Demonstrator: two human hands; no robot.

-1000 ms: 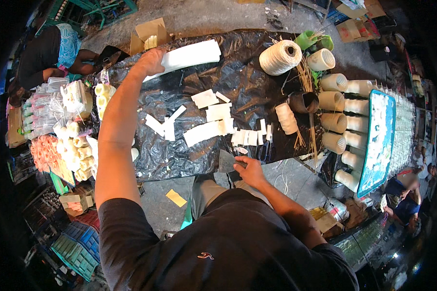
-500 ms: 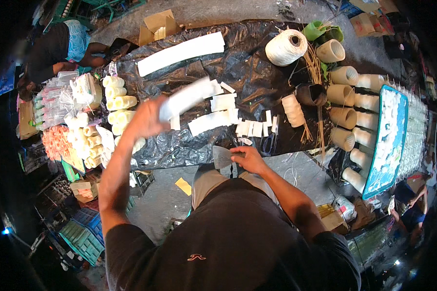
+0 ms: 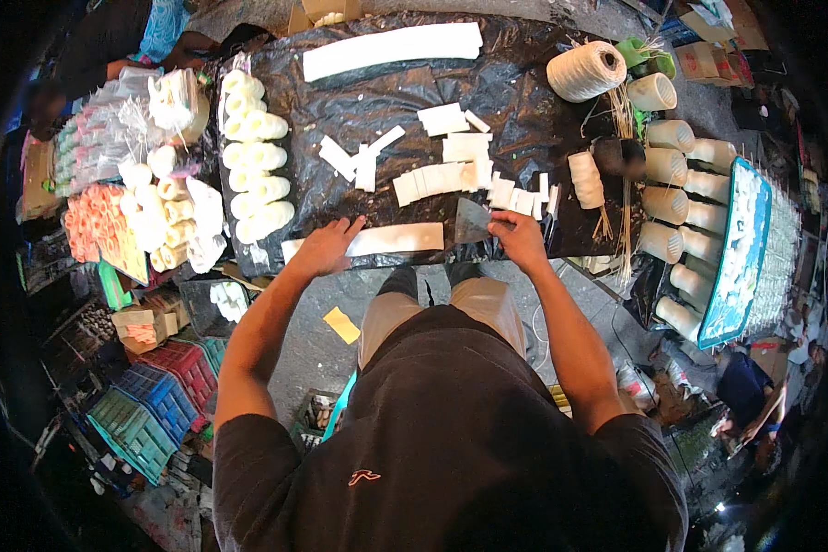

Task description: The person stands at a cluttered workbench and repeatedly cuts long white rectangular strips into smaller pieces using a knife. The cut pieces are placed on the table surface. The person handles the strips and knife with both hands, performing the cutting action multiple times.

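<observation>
Left hand (image 3: 327,248) spread flat on a long white strip (image 3: 386,240) at the near desk (image 3: 524,101) edge, right hand (image 3: 517,235) gripping a flat scraper blade (image 3: 472,222) just right of it, cut white pieces (image 3: 451,175) beyond.

Street market stall – goods-laden table (image 3: 524,83), twine spools (image 3: 586,70), plastic crates (image 3: 161,400)

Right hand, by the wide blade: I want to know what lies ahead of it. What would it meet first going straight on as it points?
The right hand points away from the person, so it would probably first meet the row of small white cut pieces on the black sheet; depth is uncertain.
</observation>
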